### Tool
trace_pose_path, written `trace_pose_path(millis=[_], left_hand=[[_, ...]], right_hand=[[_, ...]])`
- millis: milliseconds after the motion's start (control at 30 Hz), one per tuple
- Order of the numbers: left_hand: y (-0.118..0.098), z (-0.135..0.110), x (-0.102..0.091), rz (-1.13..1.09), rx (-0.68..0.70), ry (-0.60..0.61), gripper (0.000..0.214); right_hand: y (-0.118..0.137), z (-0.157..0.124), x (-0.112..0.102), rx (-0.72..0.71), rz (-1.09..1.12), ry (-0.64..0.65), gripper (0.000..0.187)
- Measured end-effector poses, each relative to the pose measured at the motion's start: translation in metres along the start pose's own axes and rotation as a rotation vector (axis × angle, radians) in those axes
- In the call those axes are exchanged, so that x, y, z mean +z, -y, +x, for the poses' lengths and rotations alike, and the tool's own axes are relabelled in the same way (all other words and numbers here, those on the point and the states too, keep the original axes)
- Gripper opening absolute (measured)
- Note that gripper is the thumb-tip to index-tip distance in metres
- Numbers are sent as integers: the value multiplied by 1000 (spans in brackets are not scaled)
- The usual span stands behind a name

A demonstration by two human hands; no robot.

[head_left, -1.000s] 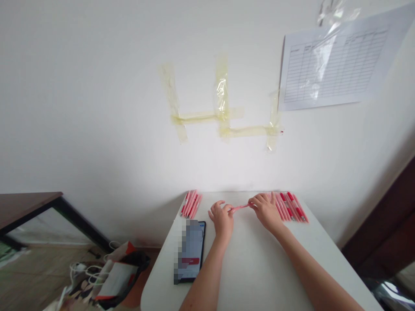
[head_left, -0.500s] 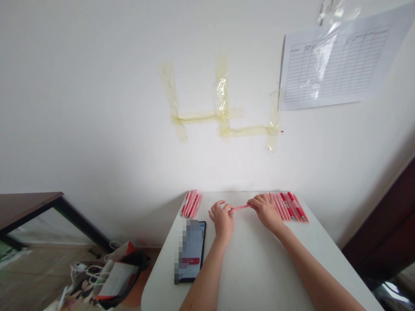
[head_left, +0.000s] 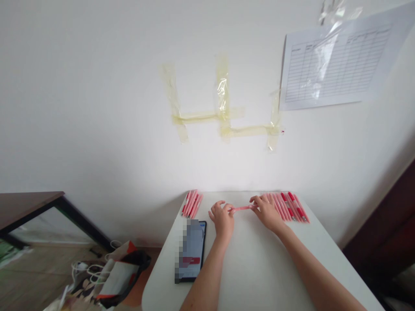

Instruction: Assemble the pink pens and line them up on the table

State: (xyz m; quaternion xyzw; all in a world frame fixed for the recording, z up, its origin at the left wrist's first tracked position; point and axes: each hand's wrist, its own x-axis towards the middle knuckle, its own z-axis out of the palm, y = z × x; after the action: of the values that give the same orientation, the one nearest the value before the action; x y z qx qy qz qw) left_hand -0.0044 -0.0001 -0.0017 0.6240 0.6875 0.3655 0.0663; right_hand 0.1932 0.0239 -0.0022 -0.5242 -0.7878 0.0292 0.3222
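Note:
Between my two hands a pink pen (head_left: 241,208) is held level, just above the white table. My left hand (head_left: 223,218) pinches its left end, and the fingertips of my right hand (head_left: 264,211) are closed on its right end. Beside my right hand lies a row of several pink and red pens (head_left: 293,208), partly hidden by that hand. To the left of my left hand rests a smaller bunch of pink pens (head_left: 192,204) at the table's back corner.
A phone (head_left: 193,250), partly blurred out, lies on the white table (head_left: 262,268) by my left forearm. The wall with yellow tape (head_left: 223,95) and a printed sheet (head_left: 333,69) rises behind. At left stand a dark table (head_left: 32,203) and a bag with cables (head_left: 116,276).
The right hand's fingers have shifted slightly along the pen's right end, so more of the pen shows. My left hand has stayed in place.

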Motion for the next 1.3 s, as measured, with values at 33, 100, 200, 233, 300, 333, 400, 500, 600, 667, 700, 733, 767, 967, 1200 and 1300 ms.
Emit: trace_pose_path(millis=[33,100,200,233,300,333,400,500,600,667,700,733,767,967,1200,1300], left_hand=[[0,0,0,-2,-3,-1,13],[1,1,1,-7,-6,-1,13],[1,1,1,-15,-4,1,14],[1,2,0,-16,-1,-1,14],[0,2,0,-15,7,-5,13],[0,2,0,-14,11,-7,13],[-1,1,-1,-11,16,-8,12],[-1,0,-1,-1,11,-7,12],[-1,0,-1,9,-7,3,14],[-1,1,-2,7,-16,15,15],[-2,1,-2,3,-18,20,15],[-2,1,-3,-2,-19,24,15],[-2,1,-3,-6,-19,26,15],[-4,0,-4,-21,-6,13,13],[-3,0,-4,4,-32,13,15],[-3,0,-4,1,-36,24,15]], right_hand=[[0,-1,0,-4,12,3,18],[0,-1,0,-19,16,2,14],[1,-1,-1,-40,-5,-11,12],[1,-1,-1,-42,-14,-15,14],[2,0,-2,-41,-36,-12,20],[2,0,-2,-40,-49,-6,24],[1,0,-1,-38,-68,8,30],[0,0,-1,-45,-53,8,29],[-1,-1,0,-56,-18,-16,25],[0,-1,-1,-67,-25,-30,20],[0,-1,-1,-74,-37,-35,16],[0,-1,-1,-79,-52,-40,13],[0,-1,-1,-81,-66,-43,12],[-3,0,0,-72,-113,-24,27],[-6,-1,4,-81,-55,-60,22],[-6,0,3,-98,-87,-73,12]])
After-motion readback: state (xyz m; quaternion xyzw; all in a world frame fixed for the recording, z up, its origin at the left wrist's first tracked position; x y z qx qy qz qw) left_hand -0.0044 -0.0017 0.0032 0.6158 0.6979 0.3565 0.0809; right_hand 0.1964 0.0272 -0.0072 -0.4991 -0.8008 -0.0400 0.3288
